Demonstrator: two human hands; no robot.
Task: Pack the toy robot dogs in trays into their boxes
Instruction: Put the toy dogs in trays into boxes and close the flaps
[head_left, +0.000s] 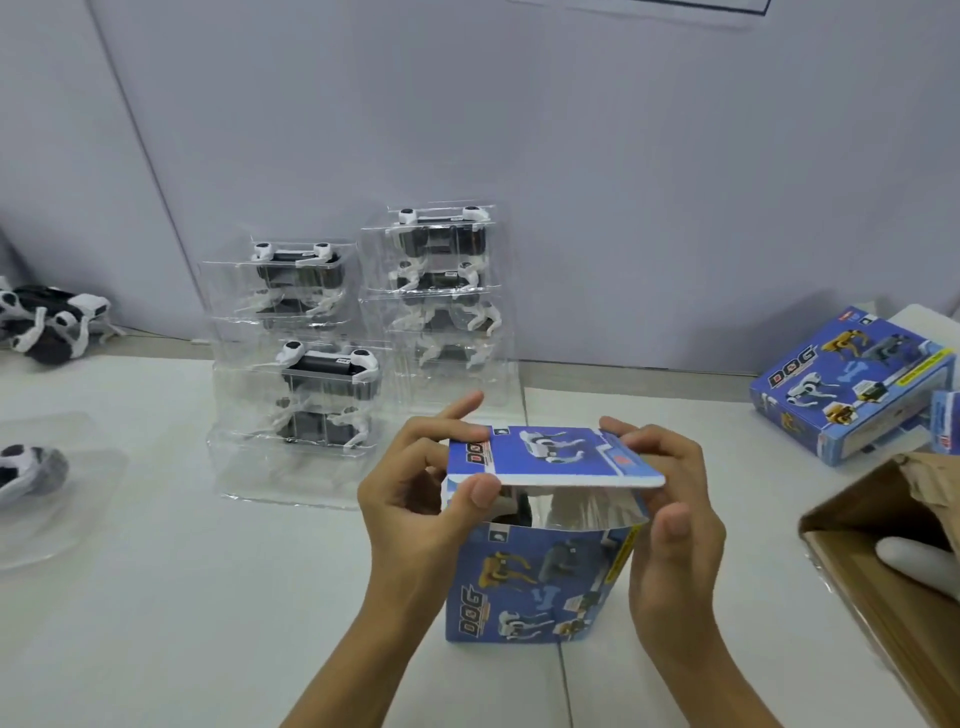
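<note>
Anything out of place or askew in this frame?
Mostly orderly. One oddity: loose toy dogs lie in a heap at far left by the wall, out of any tray, unlike the stacked trays. The blue box both hands hold stands upright.

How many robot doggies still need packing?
One closed box lies at the right, apparently done. Both hands, left hand and right hand, are folding the lid flap on the upright box. Stacked trays of dogs wait behind, plus loose dogs at left.
</note>
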